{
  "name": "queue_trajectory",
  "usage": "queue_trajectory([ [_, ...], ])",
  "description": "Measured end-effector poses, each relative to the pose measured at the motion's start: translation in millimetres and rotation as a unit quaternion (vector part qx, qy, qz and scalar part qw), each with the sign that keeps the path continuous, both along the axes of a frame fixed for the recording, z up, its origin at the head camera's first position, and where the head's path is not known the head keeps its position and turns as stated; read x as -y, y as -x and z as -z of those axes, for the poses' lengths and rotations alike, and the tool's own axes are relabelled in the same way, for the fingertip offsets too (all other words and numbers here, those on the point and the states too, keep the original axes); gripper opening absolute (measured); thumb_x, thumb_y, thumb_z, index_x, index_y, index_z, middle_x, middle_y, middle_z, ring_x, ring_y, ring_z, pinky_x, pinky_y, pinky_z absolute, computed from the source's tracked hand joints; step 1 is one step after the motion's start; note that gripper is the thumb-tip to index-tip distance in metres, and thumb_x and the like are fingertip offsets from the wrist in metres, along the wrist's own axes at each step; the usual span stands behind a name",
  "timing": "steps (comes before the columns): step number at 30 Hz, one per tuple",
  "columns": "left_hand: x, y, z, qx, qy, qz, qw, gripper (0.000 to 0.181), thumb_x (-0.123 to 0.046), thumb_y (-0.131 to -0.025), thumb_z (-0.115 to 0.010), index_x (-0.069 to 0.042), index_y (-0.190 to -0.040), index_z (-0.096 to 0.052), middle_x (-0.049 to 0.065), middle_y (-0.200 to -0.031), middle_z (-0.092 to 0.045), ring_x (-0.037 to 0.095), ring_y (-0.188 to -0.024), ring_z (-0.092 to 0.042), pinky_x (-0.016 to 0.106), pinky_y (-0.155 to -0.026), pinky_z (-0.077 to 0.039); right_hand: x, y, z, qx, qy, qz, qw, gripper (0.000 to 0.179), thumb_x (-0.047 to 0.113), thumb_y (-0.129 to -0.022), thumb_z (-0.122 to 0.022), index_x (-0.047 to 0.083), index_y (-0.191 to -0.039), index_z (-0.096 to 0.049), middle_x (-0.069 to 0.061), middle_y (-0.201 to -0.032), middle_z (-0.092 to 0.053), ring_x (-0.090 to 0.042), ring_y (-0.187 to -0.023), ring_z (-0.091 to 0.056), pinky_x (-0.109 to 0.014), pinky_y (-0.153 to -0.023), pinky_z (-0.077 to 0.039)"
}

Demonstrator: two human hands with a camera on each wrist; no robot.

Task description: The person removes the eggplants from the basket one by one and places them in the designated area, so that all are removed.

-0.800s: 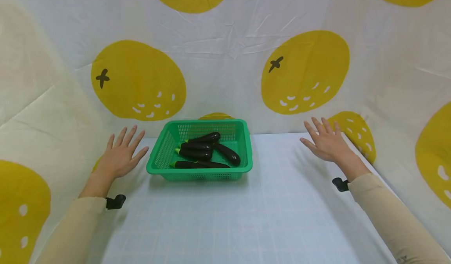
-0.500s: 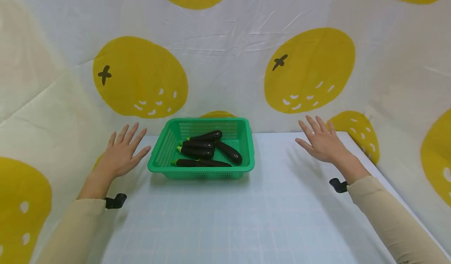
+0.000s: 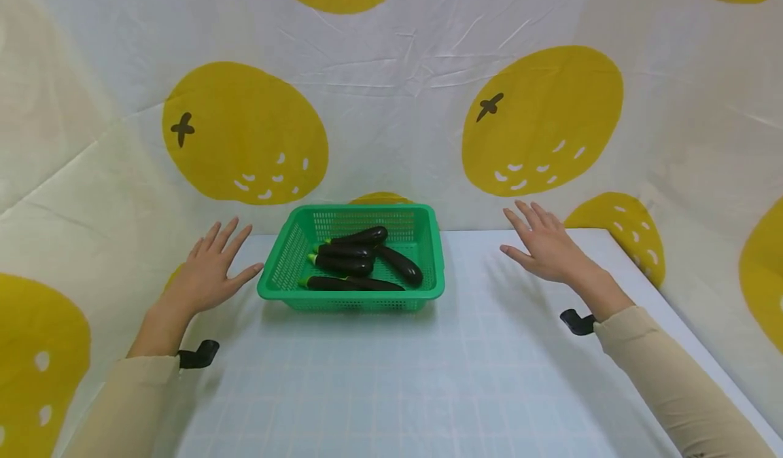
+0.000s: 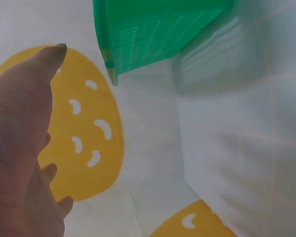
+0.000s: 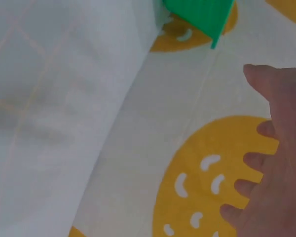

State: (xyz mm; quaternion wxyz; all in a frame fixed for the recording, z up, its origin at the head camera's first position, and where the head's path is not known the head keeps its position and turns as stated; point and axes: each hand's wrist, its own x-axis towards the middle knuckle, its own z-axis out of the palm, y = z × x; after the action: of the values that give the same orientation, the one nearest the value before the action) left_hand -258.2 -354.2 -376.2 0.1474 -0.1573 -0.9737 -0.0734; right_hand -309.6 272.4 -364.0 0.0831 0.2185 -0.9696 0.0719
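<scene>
The right hand (image 3: pixel 547 247) has swung inward over the past second, shortening its gap to the right wall of the green basket (image 3: pixel 351 295), while the left hand (image 3: pixel 204 278) stays close to the basket's left wall with little shift. The basket and the dark eggplants (image 3: pixel 342 266) inside it keep their arrangement, so the handling itself seems not to have begun; the hands look to be only drawing in around the basket. It stands at the far edge of the table (image 3: pixel 391 383), nearer the far left corner than the far right one, with three eggplants stacked toward its back and middle, one slanting on the right and what look like two along the front wall. Both hands are raised, fingers spread wide and holding nothing; the left thumb points at the basket's near left corner, and the left wrist view shows a gap between them. The right hand is farther off, toward the table's far right corner. The front wall hides the undersides of the nearest eggplants, and overlaps leave the exact count uncertain. The left arm covers much of the table's left edge. Both wrist views cut the basket off at the top and show none of its contents, and in the left one the fingers beyond the thumb are mostly hidden behind the hand.
</scene>
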Motion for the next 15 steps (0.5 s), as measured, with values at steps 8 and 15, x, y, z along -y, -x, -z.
queue_trajectory([
  [8, -2.5, 1.8, 6.1, 0.018, -0.058, 0.008, 0.9981, 0.087, -0.048, -0.099, -0.064, -0.012, -0.165, -0.02, 0.022, -0.169, -0.014, 0.051, -0.151, -0.015, 0.076, -0.111, -0.024, 20.8, 0.0, -2.5, -0.011, 0.062, -0.033, 0.9975, 0.073, 0.031, -0.101, -0.066, 0.003, -0.159, -0.032, -0.023, -0.165, -0.022, -0.047, -0.149, -0.022, -0.07, -0.116, -0.023],
  [15, -8.1, 0.8, 15.4, 0.043, -0.11, 0.019, 0.9928, 0.088, -0.045, -0.098, -0.067, -0.011, -0.165, -0.02, 0.022, -0.168, -0.014, 0.051, -0.149, -0.02, 0.078, -0.108, -0.026, 37.6, 1.9, 5.1, 0.013, 0.089, -0.036, 0.9953, 0.071, 0.029, -0.101, -0.066, 0.004, -0.158, -0.033, -0.021, -0.165, -0.024, -0.044, -0.148, -0.026, -0.066, -0.116, -0.029],
])
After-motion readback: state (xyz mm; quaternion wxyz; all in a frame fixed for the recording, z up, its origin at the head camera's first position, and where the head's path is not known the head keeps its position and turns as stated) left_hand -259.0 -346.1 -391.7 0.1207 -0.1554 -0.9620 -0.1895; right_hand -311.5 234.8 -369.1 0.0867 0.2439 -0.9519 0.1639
